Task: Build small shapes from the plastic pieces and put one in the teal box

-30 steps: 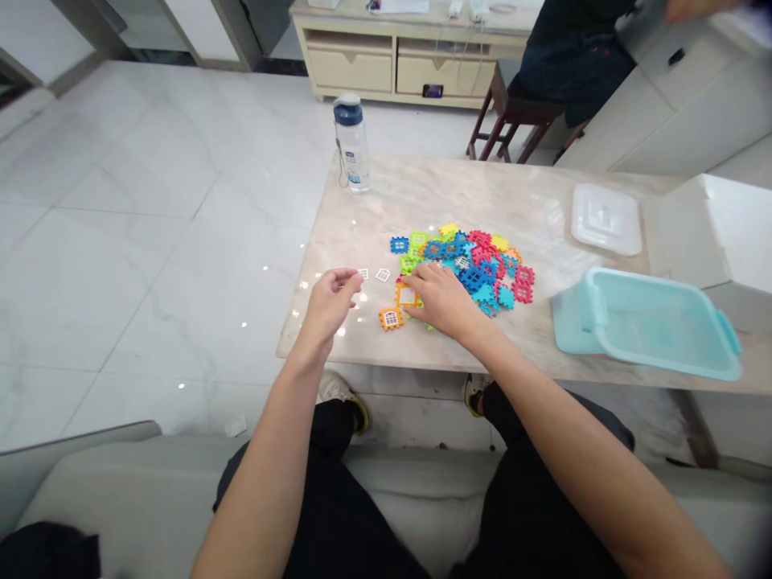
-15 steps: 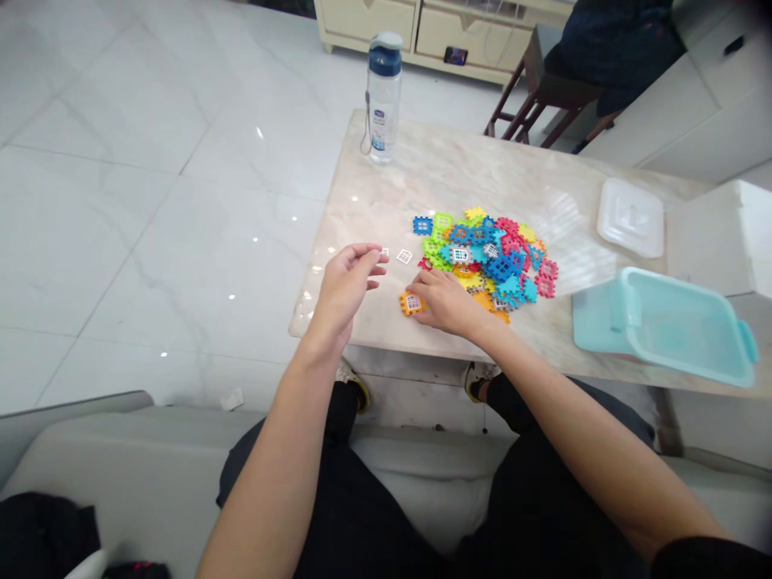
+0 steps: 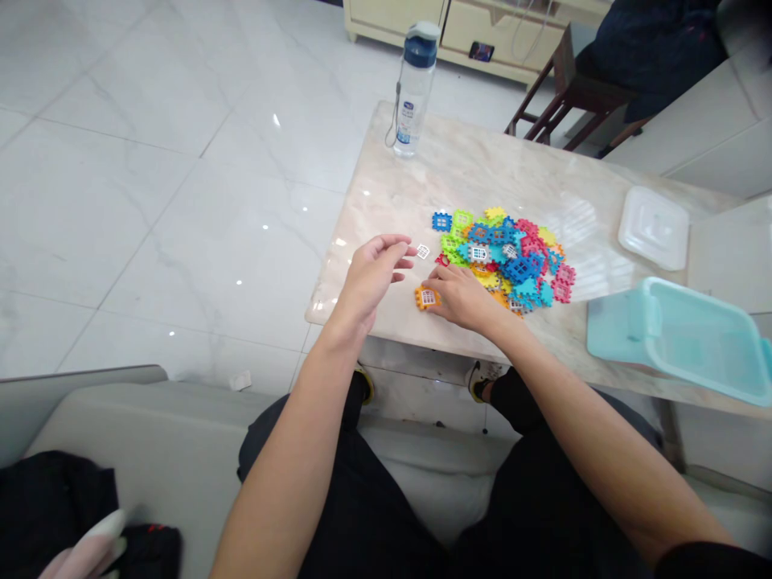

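Note:
My right hand [image 3: 461,296] grips an orange building block [image 3: 420,299] by its right edge, low over or on the table; a white window piece [image 3: 428,297] sits in the block's middle. My left hand [image 3: 375,273] hovers at the table's left side, fingers loosely curved and apart, with nothing visible in them. Just right of its fingertips lies a loose white window piece [image 3: 423,252]. Beyond my right hand spreads a pile of interlocking plastic blocks [image 3: 515,265] in blue, green, yellow, red and orange, some fitted with white windows.
A water bottle [image 3: 412,100] stands at the marble table's [image 3: 512,165] far left corner. On the right are a turquoise bin [image 3: 621,326] and a whitish lid [image 3: 654,225]. Behind the table, a person sits on a dark stool [image 3: 564,96]. A phone [image 3: 481,51] shows by the cabinet.
The view has shifted, so the table sits further right. My left hand has reached slightly right, and a white piece by its fingertips no longer shows. My right hand still holds the orange block.

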